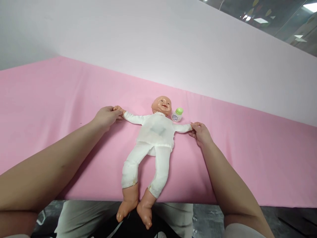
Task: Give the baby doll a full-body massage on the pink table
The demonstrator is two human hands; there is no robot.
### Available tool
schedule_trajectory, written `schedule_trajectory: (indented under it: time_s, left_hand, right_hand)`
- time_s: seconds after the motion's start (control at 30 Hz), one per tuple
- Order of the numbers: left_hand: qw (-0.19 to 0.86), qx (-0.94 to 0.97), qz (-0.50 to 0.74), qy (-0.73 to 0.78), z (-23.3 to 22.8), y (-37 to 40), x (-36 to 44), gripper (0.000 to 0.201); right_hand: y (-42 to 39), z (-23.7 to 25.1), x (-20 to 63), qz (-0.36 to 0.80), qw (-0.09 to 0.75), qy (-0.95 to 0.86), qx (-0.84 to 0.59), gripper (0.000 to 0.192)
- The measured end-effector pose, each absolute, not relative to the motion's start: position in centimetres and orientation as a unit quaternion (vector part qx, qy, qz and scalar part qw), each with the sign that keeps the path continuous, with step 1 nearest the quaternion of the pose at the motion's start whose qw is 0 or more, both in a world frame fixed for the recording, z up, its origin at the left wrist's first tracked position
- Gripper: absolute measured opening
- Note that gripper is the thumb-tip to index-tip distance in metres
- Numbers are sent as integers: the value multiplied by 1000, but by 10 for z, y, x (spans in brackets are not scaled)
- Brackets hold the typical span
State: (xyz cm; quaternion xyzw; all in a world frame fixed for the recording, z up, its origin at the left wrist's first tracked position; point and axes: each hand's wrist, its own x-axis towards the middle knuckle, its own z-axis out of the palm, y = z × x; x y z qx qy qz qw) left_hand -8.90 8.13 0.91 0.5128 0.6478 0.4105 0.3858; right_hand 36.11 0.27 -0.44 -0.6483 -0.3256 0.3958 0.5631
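A baby doll (156, 132) with a white cloth body lies face up on the pink-covered table, its head toward the wall and its bare feet over the front edge. Its arms are stretched out to both sides. My left hand (106, 118) is closed around the doll's hand on the left. On the other side, my right hand (201, 133) pinches the doll's other hand between thumb and fingers. Beside the doll's head, touching or close to its shoulder, is a small white bottle (177, 115) with a green cap.
Pink cloth (260, 158) covers the table, with soft creases. A white wall (158, 43) rises along its far side. The front edge runs just before my lap, with grey floor (208, 219) below. Ceiling lights show at the upper right.
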Motion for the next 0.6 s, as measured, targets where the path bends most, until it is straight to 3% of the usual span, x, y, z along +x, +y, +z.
schedule_trajectory:
  time_s: [0.17,0.27,0.33,0.4,0.5,0.6]
  left_hand:
    - [417,482,438,634,6,80,-84,26]
    - [345,530,465,619,17,60,-73,37]
    - [272,595,464,597,25,42,-63,40]
    - [229,669,457,540,31,24,-52,36]
    - [170,792,389,438,32,9,-38,30]
    - [128,890,310,309,26,8,-33,31]
  right_hand:
    - [3,-10,358,373,565,-353,-646,57]
    - [-9,-8,341,299,590,-440,-607,71]
    - [-22,-2,323,239,585,-523,-571,70]
    - [-37,4,303,187,548,-600,-552,61]
    - [-53,10,277,102,409,-759,-497,40]
    - [-57,11,262,32,328,-843,-426,38]
